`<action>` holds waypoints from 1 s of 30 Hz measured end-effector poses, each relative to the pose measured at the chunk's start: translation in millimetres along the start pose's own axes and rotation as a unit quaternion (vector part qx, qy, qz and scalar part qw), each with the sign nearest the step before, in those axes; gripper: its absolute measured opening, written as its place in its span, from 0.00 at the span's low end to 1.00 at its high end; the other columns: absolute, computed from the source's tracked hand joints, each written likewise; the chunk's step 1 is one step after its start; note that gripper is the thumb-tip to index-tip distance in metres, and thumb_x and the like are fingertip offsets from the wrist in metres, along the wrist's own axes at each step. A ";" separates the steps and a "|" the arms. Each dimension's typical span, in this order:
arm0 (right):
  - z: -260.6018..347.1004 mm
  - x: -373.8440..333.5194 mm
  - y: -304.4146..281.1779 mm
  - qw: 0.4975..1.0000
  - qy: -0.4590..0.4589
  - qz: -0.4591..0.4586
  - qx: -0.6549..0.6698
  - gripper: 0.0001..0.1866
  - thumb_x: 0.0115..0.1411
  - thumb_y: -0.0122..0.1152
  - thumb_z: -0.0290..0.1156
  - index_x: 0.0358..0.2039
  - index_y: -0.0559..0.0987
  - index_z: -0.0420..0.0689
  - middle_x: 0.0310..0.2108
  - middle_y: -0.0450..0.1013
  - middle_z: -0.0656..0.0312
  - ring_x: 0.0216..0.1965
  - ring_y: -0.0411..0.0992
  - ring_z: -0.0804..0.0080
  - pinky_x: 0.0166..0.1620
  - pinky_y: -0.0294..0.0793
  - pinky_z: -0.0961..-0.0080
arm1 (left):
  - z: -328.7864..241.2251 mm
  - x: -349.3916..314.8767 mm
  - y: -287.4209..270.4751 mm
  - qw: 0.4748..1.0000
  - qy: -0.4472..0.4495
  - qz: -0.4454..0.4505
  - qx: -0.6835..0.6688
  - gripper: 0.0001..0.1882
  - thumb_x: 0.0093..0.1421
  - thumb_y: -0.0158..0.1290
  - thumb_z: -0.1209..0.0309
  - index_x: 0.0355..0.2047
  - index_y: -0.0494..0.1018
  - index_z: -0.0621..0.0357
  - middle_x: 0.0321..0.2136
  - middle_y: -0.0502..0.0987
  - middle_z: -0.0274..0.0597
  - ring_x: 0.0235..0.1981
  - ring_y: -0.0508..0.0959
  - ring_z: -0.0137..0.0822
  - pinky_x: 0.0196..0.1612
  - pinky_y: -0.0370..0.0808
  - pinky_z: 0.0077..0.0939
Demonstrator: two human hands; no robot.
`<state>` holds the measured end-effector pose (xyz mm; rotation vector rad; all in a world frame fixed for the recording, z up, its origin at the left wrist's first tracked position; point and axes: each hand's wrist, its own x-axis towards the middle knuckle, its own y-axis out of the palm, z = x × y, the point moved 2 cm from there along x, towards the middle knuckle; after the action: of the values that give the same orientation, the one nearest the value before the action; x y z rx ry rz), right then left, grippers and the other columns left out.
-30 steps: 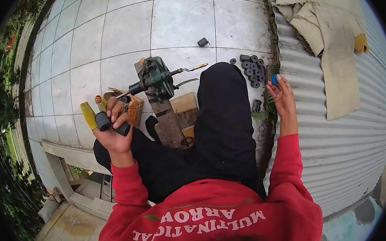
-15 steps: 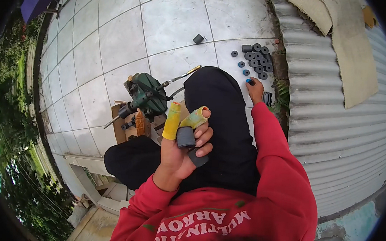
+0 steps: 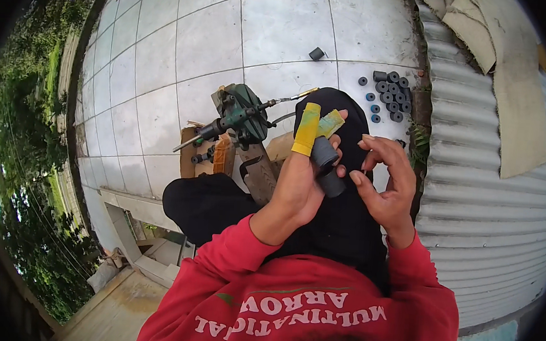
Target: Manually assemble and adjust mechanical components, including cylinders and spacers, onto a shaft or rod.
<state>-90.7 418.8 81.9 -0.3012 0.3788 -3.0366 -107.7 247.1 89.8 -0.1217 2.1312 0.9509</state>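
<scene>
My left hand (image 3: 298, 190) is closed around two short dark grey cylinders, an upper cylinder (image 3: 325, 151) and a lower cylinder (image 3: 331, 184). Yellow wraps (image 3: 306, 128) cover two of its fingers. Just to the right, my right hand (image 3: 391, 185) hovers over my thigh with its fingers curved and apart, holding nothing. Beyond it on the tiled floor, several dark grey cylinders with centre holes (image 3: 393, 88) stand grouped together. Along the group's left side are small pieces with blue on them, one of them a blue-marked cylinder (image 3: 375, 119).
A green machine (image 3: 242, 114) with a metal rod stands left of my knee, beside a cardboard box (image 3: 188, 164) holding dark parts. One lone cylinder (image 3: 317, 54) lies farther out on the tiles. Corrugated metal sheeting (image 3: 477, 153) borders the right side, with a beige cloth (image 3: 520, 118) over it.
My right hand has let go of a small blue-marked cylinder beside the group and come back toward my left hand. The left hand still holds its two cylinders. The whole view has shifted.
</scene>
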 end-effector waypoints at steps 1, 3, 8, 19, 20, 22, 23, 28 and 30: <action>17.0 5.1 6.2 0.999 0.008 0.044 -0.009 0.31 0.52 0.77 0.23 0.58 0.79 0.40 0.49 0.78 0.56 0.34 0.75 0.70 0.38 0.75 0.78 | 2.6 -3.3 0.7 1.000 0.005 0.002 0.000 0.32 0.78 0.41 0.47 0.68 0.67 0.58 0.37 0.68 0.29 0.34 0.68 0.24 0.38 0.71 0.23; 29.9 7.6 16.6 0.998 -0.029 0.059 -0.011 0.30 0.53 0.77 0.23 0.58 0.80 0.40 0.49 0.78 0.56 0.35 0.76 0.71 0.37 0.76 0.78 | 5.9 -11.0 1.4 0.997 0.067 0.017 0.041 0.26 0.79 0.39 0.55 0.69 0.68 0.55 0.45 0.74 0.31 0.38 0.71 0.26 0.41 0.72 0.24; 23.1 -12.8 21.9 0.987 0.117 0.060 0.093 0.26 0.61 0.70 0.23 0.61 0.79 0.38 0.47 0.78 0.58 0.36 0.77 0.76 0.40 0.77 0.79 | 16.7 -22.1 -3.5 0.985 0.133 -0.016 0.112 0.30 0.79 0.35 0.47 0.68 0.67 0.54 0.45 0.74 0.32 0.42 0.70 0.28 0.47 0.71 0.29; -143.3 -42.9 -5.6 0.848 0.417 -0.143 0.294 0.25 0.69 0.65 0.42 0.59 0.79 0.38 0.42 0.80 0.61 0.30 0.71 0.82 0.30 0.66 0.83 | 6.7 -62.6 -79.4 0.987 -0.051 0.009 -0.150 0.25 0.79 0.42 0.53 0.65 0.69 0.56 0.34 0.68 0.32 0.35 0.70 0.27 0.38 0.73 0.23; -188.9 -59.3 -6.1 0.845 0.451 -0.161 0.238 0.25 0.66 0.69 0.43 0.56 0.81 0.38 0.40 0.80 0.62 0.28 0.71 0.82 0.29 0.67 0.82 | 8.7 -66.5 -89.9 0.988 -0.048 -0.003 -0.148 0.24 0.79 0.41 0.53 0.64 0.69 0.56 0.34 0.68 0.32 0.35 0.70 0.27 0.38 0.73 0.23; -270.4 -84.8 -7.0 0.838 0.482 -0.179 0.180 0.26 0.63 0.72 0.45 0.54 0.83 0.39 0.37 0.80 0.63 0.27 0.71 0.82 0.28 0.67 0.80 | 11.6 -70.9 -106.4 0.987 -0.049 -0.030 -0.149 0.23 0.79 0.40 0.55 0.63 0.69 0.56 0.33 0.68 0.31 0.35 0.70 0.27 0.38 0.73 0.23; -302.4 -95.0 -7.0 0.844 0.501 -0.170 0.092 0.26 0.61 0.74 0.46 0.50 0.85 0.39 0.33 0.79 0.64 0.25 0.71 0.81 0.28 0.67 0.80 | 11.6 -70.4 -112.7 0.987 -0.049 -0.033 -0.148 0.23 0.79 0.40 0.55 0.63 0.69 0.56 0.33 0.68 0.31 0.35 0.70 0.27 0.38 0.73 0.23; -393.8 -98.1 7.2 0.843 0.500 -0.183 -0.077 0.26 0.56 0.76 0.46 0.43 0.87 0.35 0.26 0.80 0.61 0.25 0.75 0.73 0.33 0.74 0.73 | 3.0 -80.3 -138.9 0.986 -0.024 -0.081 -0.145 0.24 0.79 0.39 0.55 0.65 0.67 0.56 0.32 0.67 0.30 0.31 0.68 0.26 0.36 0.72 0.22; -414.0 -96.3 -5.9 0.847 0.485 -0.184 -0.114 0.26 0.55 0.76 0.47 0.43 0.87 0.35 0.28 0.81 0.57 0.27 0.78 0.70 0.37 0.76 0.68 | -6.8 -79.3 -139.7 0.987 -0.010 -0.055 -0.154 0.25 0.79 0.39 0.56 0.67 0.66 0.57 0.31 0.66 0.30 0.31 0.67 0.26 0.36 0.71 0.23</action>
<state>-80.2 531.1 -327.9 1.3639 0.7929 -3.2302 -5.1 125.8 65.0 -0.3774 1.9261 1.2037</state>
